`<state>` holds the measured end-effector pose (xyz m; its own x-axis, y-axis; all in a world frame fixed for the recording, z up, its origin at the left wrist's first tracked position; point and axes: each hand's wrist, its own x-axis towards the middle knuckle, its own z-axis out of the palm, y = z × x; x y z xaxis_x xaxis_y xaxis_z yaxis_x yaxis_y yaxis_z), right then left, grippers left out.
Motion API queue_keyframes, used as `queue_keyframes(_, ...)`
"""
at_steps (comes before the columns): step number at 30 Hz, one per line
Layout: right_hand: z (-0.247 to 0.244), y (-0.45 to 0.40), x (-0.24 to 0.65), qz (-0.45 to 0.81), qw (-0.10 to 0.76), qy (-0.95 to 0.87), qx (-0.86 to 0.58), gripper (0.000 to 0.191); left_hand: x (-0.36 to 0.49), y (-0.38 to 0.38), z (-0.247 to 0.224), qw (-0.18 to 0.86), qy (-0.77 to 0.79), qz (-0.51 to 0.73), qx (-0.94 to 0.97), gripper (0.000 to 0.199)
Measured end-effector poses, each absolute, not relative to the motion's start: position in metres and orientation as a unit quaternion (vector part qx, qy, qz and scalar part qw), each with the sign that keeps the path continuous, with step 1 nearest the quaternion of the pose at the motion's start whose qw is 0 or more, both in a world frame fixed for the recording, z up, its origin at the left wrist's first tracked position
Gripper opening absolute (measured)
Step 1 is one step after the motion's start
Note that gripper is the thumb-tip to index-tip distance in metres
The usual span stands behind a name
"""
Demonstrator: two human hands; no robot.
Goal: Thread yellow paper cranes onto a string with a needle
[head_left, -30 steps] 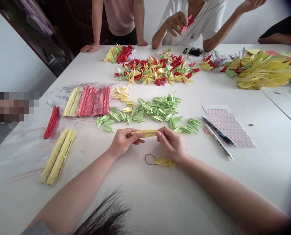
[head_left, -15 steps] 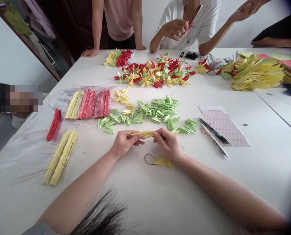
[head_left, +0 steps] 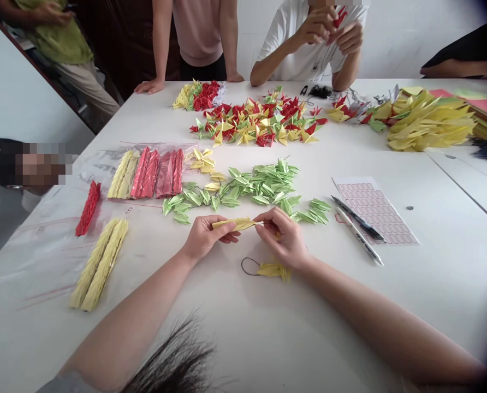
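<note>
folded piece [head_left: 235,224]: matt yellow paper | bag [head_left: 93,166]: glossy clear plastic | table [head_left: 243,338]: smooth white

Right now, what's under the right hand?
The right hand is raised over the white table, pinching a yellow folded-paper strip. Beside its wrist lies a yellow paper crane on a black cord loop. The hand covers whatever is directly under the palm.

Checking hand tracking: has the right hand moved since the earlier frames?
Yes, slightly: the right hand has shifted toward the left hand, judged against the black cord loop.
</note>
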<state>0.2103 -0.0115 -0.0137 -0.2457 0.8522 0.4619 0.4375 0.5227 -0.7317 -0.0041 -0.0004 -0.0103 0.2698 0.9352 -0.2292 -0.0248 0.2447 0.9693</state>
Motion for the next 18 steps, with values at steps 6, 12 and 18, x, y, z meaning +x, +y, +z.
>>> queue_keyframes(6,-0.0177,-0.0079,0.2102,0.191,0.446,-0.758,-0.437,0.009,-0.0046,0.0013,-0.0107,0.633,0.476,0.386,0.473,0.045)
queue_keyframes(12,-0.0196,-0.0065,0.2115,0.158,0.454,-0.766,-0.426,0.009,-0.0047,0.002,-0.0108,0.633,0.474,0.399,0.463,0.044)
queue_keyframes(18,-0.0207,-0.0056,0.2127,0.121,0.469,-0.759,-0.435,0.01,-0.0051,0.0022,-0.0117,0.633,0.474,0.409,0.455,0.042)
